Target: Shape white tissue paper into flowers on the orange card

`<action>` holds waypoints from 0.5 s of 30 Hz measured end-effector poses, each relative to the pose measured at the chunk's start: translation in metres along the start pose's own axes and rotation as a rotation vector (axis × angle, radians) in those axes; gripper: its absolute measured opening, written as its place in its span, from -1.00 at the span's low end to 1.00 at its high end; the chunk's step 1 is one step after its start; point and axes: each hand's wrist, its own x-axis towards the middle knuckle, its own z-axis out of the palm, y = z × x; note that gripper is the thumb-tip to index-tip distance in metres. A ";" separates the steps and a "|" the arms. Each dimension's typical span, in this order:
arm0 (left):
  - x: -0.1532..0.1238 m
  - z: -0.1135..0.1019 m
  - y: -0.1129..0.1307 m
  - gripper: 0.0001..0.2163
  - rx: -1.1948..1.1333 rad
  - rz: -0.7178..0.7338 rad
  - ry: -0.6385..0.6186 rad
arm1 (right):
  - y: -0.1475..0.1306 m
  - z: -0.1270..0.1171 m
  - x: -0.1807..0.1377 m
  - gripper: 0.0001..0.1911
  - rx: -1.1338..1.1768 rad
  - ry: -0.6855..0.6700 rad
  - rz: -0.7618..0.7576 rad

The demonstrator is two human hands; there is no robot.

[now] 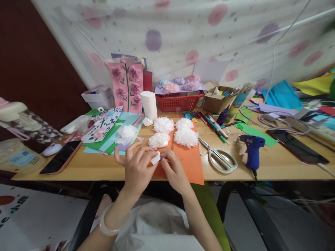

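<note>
Both hands meet just above the near edge of the wooden desk (274, 167), forearms rising from the lower frame and converging. The left hand (136, 169) is turned with its back to the camera, wrist bent slightly inward, little and ring fingers fanned out to the left while thumb and forefinger close on a white tissue scrap (155, 159). A pale bangle (108, 225) sits on that wrist. The right hand (174, 170) comes in from the other side, knuckles up, fingers curled, its fingertips pinching the same scrap at its right edge, so the piece is held between the two hands and off the desk. Directly under and behind them lies an orange paper sheet (192, 162), overhanging the desk's front edge, with four white tissue flowers (186, 137) clustered at its far end. Scissors (221, 159) lie just right of the sheet, handles toward the person, and a blue glue gun (252, 150) stands further right. A white paper roll (149, 104) stands upright behind the flowers, beside a red basket (179, 101). A phone (61, 157) lies face up well to the left.
</note>
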 end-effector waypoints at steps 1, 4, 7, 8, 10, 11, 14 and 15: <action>0.000 0.000 0.000 -0.91 -0.016 -0.011 -0.018 | 0.000 0.000 0.000 -0.83 0.021 0.020 0.008; -0.001 0.001 0.001 -0.87 -0.071 -0.065 -0.077 | 0.000 0.000 0.001 -0.82 0.069 0.069 0.033; 0.000 -0.002 0.001 -0.76 -0.211 -0.124 -0.159 | -0.002 -0.001 0.001 -0.82 0.056 0.102 0.023; 0.000 -0.004 0.001 -0.74 -0.278 -0.136 -0.184 | -0.002 -0.001 0.001 -0.81 0.055 0.106 0.018; 0.001 -0.007 0.000 -0.72 -0.398 -0.166 -0.213 | -0.003 0.000 0.001 -0.79 0.078 0.103 0.020; 0.002 -0.008 0.000 -0.72 -0.439 -0.185 -0.212 | -0.004 0.000 0.000 -0.79 0.094 0.101 0.025; 0.003 -0.009 0.002 -0.75 -0.484 -0.262 -0.194 | -0.003 0.000 0.000 -0.78 0.112 0.101 0.030; 0.003 -0.008 0.002 -0.77 -0.495 -0.285 -0.190 | -0.003 0.000 0.000 -0.79 0.105 0.098 0.028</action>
